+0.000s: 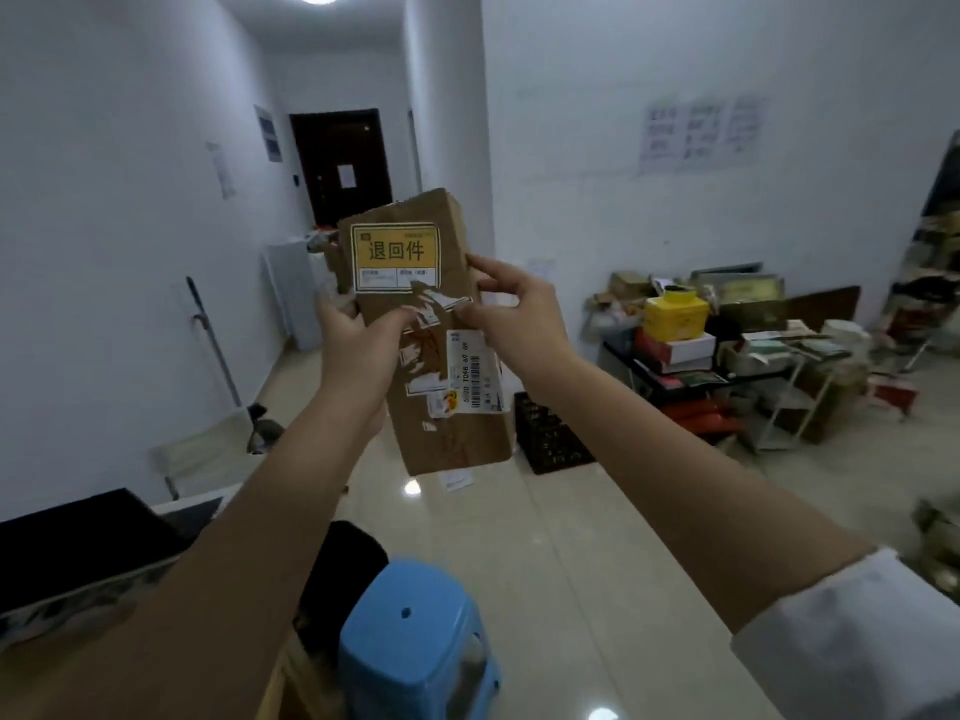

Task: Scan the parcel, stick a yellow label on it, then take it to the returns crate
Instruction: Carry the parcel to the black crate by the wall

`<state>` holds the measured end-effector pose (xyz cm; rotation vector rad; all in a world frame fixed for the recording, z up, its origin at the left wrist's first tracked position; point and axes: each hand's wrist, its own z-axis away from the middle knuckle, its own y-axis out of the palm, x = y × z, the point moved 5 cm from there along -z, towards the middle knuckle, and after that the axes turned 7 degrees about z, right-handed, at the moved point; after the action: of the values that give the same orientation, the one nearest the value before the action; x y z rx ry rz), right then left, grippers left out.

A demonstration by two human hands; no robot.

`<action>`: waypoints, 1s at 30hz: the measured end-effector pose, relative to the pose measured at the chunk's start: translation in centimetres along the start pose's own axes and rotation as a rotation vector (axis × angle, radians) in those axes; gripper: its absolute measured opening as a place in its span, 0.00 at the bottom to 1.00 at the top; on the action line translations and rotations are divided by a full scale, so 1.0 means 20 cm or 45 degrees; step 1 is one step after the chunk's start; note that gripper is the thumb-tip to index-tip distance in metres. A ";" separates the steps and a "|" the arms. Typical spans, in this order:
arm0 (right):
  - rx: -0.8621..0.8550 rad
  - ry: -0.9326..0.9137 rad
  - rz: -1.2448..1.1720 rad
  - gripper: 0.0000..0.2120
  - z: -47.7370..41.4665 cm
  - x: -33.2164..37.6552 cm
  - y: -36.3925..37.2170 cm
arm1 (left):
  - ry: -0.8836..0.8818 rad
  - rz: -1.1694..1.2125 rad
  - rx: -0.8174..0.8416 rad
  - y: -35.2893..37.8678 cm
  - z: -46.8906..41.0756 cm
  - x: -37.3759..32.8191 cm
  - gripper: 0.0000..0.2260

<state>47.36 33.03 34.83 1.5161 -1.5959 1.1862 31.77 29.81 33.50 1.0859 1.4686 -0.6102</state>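
Note:
I hold a long brown cardboard parcel (457,439) upright in front of me, at chest height. A yellow label (396,256) with black characters is stuck near its top. A white barcode sticker (474,371) sits lower on its face, among torn label remains. My left hand (358,345) grips the parcel's left edge, thumb on the front. My right hand (511,309) holds the right edge, fingers pinching near the torn paper in the middle. A black slatted crate (550,439) stands on the floor behind the parcel.
A blue plastic stool (415,641) stands close below me. A dark monitor (78,543) sits at lower left. A low table (675,376) piled with boxes, including a yellow box (674,311), fills the right. A mop (213,340) leans on the left wall. A corridor leads to a dark door (340,163).

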 end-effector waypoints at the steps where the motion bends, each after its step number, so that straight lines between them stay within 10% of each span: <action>1: -0.036 0.009 0.001 0.25 -0.02 -0.02 -0.11 | -0.003 0.016 0.040 0.11 -0.01 0.02 0.33; 6: -0.131 0.010 0.056 0.24 -0.10 -0.12 -0.54 | 0.007 0.045 0.146 0.55 0.00 0.09 0.18; 30: -0.358 0.287 0.069 0.25 -0.54 -0.76 -1.28 | -0.088 -0.005 0.375 1.55 -0.19 0.54 0.17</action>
<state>73.13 50.83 30.04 1.1271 -1.5820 1.0675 58.07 49.68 30.35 1.2752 1.3484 -0.8782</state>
